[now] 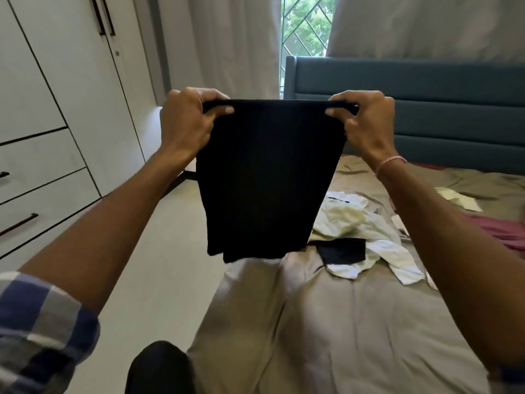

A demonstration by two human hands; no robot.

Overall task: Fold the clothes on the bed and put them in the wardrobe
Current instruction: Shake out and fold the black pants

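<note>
a black garment (267,177) is being held up in the air by its top edge, over the near side of the bed (326,322). one top corner is being pinched by the left grip (187,120) and the other by the right grip (366,120), with fingers and thumbs curled over the hem, so each grip is being read as narrow and holding cloth. the garment is being let hang flat and straight, its lower edge just clear of the sheet. whether it is already doubled over cannot be told, the cloth being too dark.

the task is being judged as early. on the bed behind, a crumpled heap of white clothes (355,220) is being shown unfolded, with a small black piece (342,251) lying on it, and a maroon garment (494,226) is being shown loose near the right edge. no folded stack is being shown anywhere in view. the wardrobe (56,81) at the left is being shown shut, doors and drawers (37,177) alike. the fold of the piece in hand, the folding of the rest and every trip to the wardrobe are being counted as left to do.
</note>
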